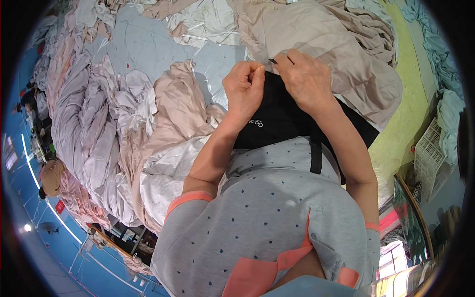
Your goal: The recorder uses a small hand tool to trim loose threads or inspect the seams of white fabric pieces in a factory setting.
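Observation:
My left hand (244,90) is closed in front of me, thumb pressed against the curled fingers. Whatever it pinches, if anything, is too small to make out. Close by on the right, my right hand (306,81) is also closed, with the tip of a small dark object (272,61) poking out at its fingertips. Its kind does not show. Both hands hover above a black apron (277,106) over my lap. Just beyond them, a large beige cloth (316,29) spreads out, its near edge lying by my right hand and over part of the apron.
Heaped lilac fabric (84,128) and crumpled beige fabric (175,99) lie to the left. White cloth (208,22) rests on the grey-blue floor (143,39) ahead. On the right are a yellow surface (413,94), a white plastic crate (428,153) and pale teal fabric (435,59).

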The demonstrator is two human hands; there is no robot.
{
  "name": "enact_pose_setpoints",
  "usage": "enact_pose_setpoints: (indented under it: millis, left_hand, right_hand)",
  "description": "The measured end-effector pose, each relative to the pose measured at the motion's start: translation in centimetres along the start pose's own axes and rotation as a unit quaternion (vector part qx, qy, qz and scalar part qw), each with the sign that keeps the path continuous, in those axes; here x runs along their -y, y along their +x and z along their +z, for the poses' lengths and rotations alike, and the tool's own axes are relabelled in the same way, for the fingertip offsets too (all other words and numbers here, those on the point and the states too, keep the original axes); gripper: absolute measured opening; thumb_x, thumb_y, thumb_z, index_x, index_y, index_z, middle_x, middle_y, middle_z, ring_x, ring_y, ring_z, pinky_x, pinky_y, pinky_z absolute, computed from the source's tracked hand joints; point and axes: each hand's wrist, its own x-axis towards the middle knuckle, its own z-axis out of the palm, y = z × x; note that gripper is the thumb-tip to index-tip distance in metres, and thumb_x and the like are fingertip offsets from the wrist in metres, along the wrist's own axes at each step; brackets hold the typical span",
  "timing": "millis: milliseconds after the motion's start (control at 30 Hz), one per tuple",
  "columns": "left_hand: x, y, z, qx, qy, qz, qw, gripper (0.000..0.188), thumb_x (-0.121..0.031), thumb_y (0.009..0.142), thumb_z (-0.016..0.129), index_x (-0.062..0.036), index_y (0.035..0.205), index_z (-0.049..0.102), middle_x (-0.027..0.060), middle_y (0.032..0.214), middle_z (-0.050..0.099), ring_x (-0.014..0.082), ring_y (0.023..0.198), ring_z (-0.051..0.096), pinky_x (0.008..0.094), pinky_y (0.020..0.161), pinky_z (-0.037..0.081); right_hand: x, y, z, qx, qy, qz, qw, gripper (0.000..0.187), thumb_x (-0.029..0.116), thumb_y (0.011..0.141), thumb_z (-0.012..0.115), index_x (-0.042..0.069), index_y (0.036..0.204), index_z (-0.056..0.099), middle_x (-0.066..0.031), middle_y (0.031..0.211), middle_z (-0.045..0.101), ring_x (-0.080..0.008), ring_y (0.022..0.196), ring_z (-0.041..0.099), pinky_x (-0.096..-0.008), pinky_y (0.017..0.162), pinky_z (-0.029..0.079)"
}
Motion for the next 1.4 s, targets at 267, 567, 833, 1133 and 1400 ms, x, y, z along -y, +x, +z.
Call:
enact_pose_setpoints:
  millis: [267, 567, 833, 1133, 1400]
  left_hand:
    - [1.4, 1.4, -0.3, 0.043, 0.046, -0.113, 0.992, 0.006, -0.006, 0.080, 0.067, 0.0003, 0.080, 0.065, 0.0092, 0.063, 0.057, 0.0170, 0.052, 0.051, 0.0282, 0.052, 0.042]
    - [1.4, 2.0, -0.7, 0.041, 0.075, -0.032, 0.996, 0.007, -0.004, 0.079, 0.064, 0.0018, 0.075, 0.062, 0.0139, 0.066, 0.060, 0.0246, 0.053, 0.057, 0.0327, 0.052, 0.044]
    - [0.9, 1.4, -0.7, 0.016, 0.034, -0.028, 0.999, 0.004, 0.000, 0.079, 0.065, 0.0014, 0.076, 0.062, 0.0110, 0.064, 0.058, 0.0162, 0.049, 0.050, 0.0287, 0.049, 0.040]
    - [0.9, 1.2, -0.7, 0.019, 0.029, -0.023, 0.999, 0.004, 0.000, 0.079, 0.065, 0.0013, 0.077, 0.062, 0.0101, 0.066, 0.059, 0.0144, 0.051, 0.050, 0.0277, 0.049, 0.041]
    - [0.0, 0.6, -1.9, 0.019, -0.003, -0.076, 0.997, 0.005, -0.003, 0.082, 0.064, 0.0008, 0.079, 0.063, 0.0085, 0.068, 0.060, 0.0135, 0.052, 0.051, 0.0276, 0.050, 0.042]
  right_hand:
    - [0.1, 0.0, -0.3, -0.037, 0.044, 0.027, 0.998, 0.013, 0.019, 0.081, 0.068, 0.011, 0.091, 0.064, -0.0041, 0.074, 0.055, -0.0250, 0.062, 0.060, -0.0361, 0.051, 0.048]
    - [0.4, 0.7, 0.1, 0.007, -0.001, -0.009, 1.000, 0.014, 0.019, 0.081, 0.067, 0.010, 0.090, 0.062, -0.0042, 0.075, 0.055, -0.0220, 0.068, 0.062, -0.0353, 0.054, 0.048]
    - [1.0, 1.4, 0.7, 0.033, -0.016, -0.026, 0.999, 0.011, 0.017, 0.082, 0.064, 0.009, 0.087, 0.060, -0.0054, 0.076, 0.056, -0.0219, 0.070, 0.063, -0.0346, 0.055, 0.049]
    - [1.0, 1.5, 0.9, 0.039, -0.019, -0.021, 0.999, 0.012, 0.019, 0.082, 0.064, 0.008, 0.083, 0.060, -0.0060, 0.076, 0.056, -0.0230, 0.069, 0.063, -0.0354, 0.055, 0.049]
    - [0.4, 0.7, -0.8, -0.047, 0.092, 0.060, 0.993, 0.017, 0.017, 0.081, 0.069, 0.007, 0.094, 0.066, -0.0060, 0.075, 0.059, -0.0222, 0.062, 0.060, -0.0329, 0.052, 0.046]
